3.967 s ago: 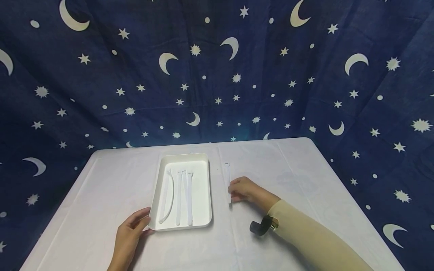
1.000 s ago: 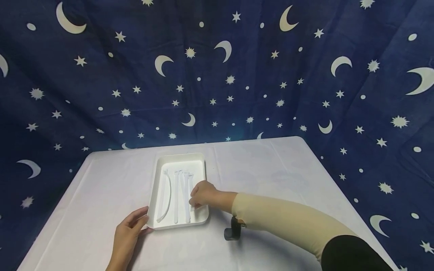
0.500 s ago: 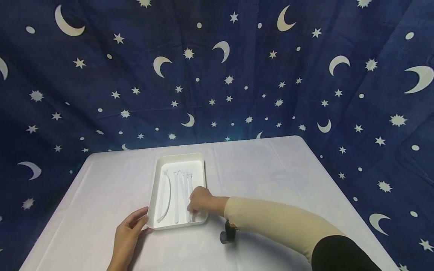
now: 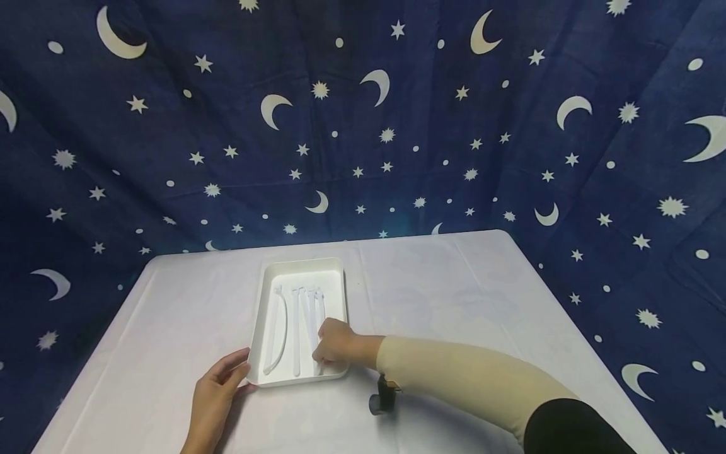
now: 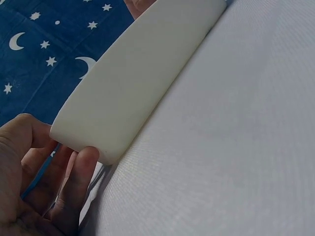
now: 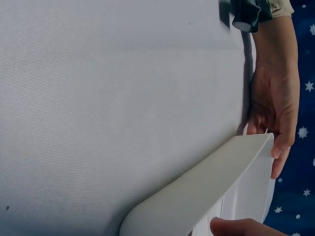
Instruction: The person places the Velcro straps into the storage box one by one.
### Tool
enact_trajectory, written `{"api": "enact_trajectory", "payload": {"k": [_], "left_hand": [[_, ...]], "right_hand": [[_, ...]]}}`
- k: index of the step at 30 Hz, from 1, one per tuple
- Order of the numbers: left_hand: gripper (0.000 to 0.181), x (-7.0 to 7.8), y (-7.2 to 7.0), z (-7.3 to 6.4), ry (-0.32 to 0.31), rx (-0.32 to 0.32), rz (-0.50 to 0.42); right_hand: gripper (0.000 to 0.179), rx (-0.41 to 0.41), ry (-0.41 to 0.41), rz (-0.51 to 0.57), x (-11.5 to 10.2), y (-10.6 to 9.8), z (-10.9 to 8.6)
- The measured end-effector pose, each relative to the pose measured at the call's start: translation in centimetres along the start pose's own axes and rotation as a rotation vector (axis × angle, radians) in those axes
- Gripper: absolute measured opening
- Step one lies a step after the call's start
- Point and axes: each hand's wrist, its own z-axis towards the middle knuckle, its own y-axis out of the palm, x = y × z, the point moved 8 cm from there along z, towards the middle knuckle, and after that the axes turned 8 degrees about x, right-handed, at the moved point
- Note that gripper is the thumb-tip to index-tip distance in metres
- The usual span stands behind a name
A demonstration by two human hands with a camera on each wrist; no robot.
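Note:
A white rectangular tray [image 4: 344, 284] rests on the table. Several flat white cable straps with small heads lie lengthwise in it, among them a bowed strap [image 4: 283, 328] at the left and a straight strap [image 4: 296, 334] in the middle. My left hand [image 4: 214, 391] grips the tray's near left corner, fingers and thumb against its wall [image 5: 98, 118]. Inside the tray's right side, my right hand [image 4: 336, 343] pinches the lower part of the rightmost strap [image 4: 321, 308]; the fingertips hide the exact contact. Only the right thumb [image 6: 234, 227] shows over the tray in the right wrist view.
A white cloth covers the table [image 4: 431, 284]. Behind and beside it hangs a dark blue curtain [image 4: 238, 126] with moons and stars. A black wrist camera [image 4: 382, 397] sits under the right forearm, close to the tabletop.
From right of the tray, my right hand has brought a strap into it and laid it beside the others. Over the last second that hand slid slightly toward the near edge. My left hand stayed.

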Motion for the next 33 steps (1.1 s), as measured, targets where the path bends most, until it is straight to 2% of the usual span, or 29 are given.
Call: {"api": "enact_trajectory", "payload": {"k": [3, 6, 11, 18, 25, 30, 33], "left_hand": [[0.040, 0.1, -0.1, -0.1, 0.004, 0.003, -0.006], [0.040, 0.2, -0.2, -0.1, 0.008, 0.009, -0.016], [0.037, 0.2, -0.2, 0.0, 0.011, 0.020, -0.019], [0.037, 0.2, -0.3, -0.2, 0.014, 0.028, -0.019], [0.036, 0.3, -0.4, -0.2, 0.011, 0.029, -0.031], [0.037, 0.4, -0.3, -0.2, 0.011, 0.023, -0.019], [0.038, 0.4, -0.1, -0.3, 0.011, 0.015, -0.004]], "right_hand": [[0.027, -0.002, 0.017, -0.007, 0.1, 0.1, 0.1], [0.019, -0.013, 0.013, -0.086, 0.2, 0.3, 0.4], [0.034, -0.037, 0.013, -0.181, 0.1, 0.4, 0.6], [0.032, -0.061, 0.005, -0.224, -0.1, 0.5, 0.3], [0.037, -0.054, -0.081, -0.279, -0.6, 0.5, -0.1], [0.040, -0.057, -0.177, -0.378, -1.2, 0.2, -0.6], [0.032, -0.042, -0.236, -0.415, -1.5, -0.2, -0.8]]}}
